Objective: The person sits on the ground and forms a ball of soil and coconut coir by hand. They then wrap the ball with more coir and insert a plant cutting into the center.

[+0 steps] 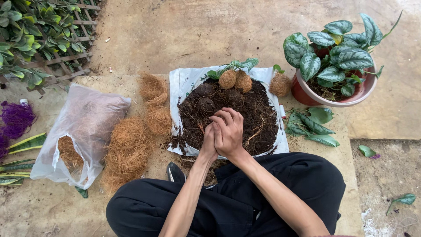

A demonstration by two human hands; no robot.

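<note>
both hands are clasped together over the heap of dark soil point(245, 114), which lies on a white plastic sheet point(184, 83) spread on the concrete floor point(184, 30). the right hand point(229, 128) wraps over the left hand point(209, 141), fingers curled tight; whatever is pressed between the palms is hidden, so i cannot tell what they hold (most likely a lump of soil, judged from the heap just below).

at the far edge of the heap sit two fibre-wrapped balls point(235, 80), touching one another, with green leaves behind them; a third ball point(280, 84) rests just off the sheet, beside the red pot of leafy plant point(333, 83). loose cut leaves point(313, 125) lie to the right of the sheet. to the left lie clumps of brown coconut fibre point(131, 145) and a clear plastic bag point(83, 131) holding more of it.

risks noted: the clasped lump could crumble if squeezed unevenly or if the soil is too dry, dropping pieces onto the person's dark trousers point(228, 202). the heap reaches the sheet's near edge, so soil may spill onto the floor. the third ball is close to the pot and could be knocked by a reaching arm.
</note>
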